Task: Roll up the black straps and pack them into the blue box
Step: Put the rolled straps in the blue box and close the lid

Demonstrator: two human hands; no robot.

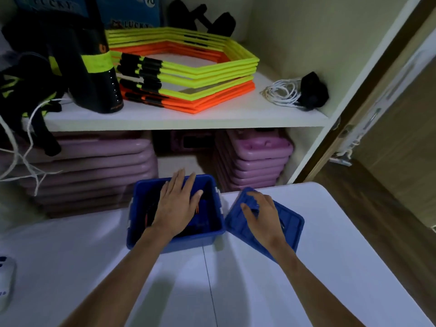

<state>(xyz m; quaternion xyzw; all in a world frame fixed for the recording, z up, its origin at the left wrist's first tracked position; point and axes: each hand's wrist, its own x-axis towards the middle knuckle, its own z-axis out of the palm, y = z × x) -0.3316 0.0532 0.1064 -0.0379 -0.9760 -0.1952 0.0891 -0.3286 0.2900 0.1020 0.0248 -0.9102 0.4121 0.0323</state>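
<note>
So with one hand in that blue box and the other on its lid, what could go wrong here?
The blue box sits at the far edge of the white table, so the left hand pressing inside might push it off. The right hand rests on the tilted lid, which could slip. Closing it now could trap the left hand's fingers.

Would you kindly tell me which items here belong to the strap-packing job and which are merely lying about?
Job: open blue plastic box, dark straps inside, blue plastic lid.

Lying about: yellow and orange hexagon rings, coiled white cord, stacked pink boards.
</note>
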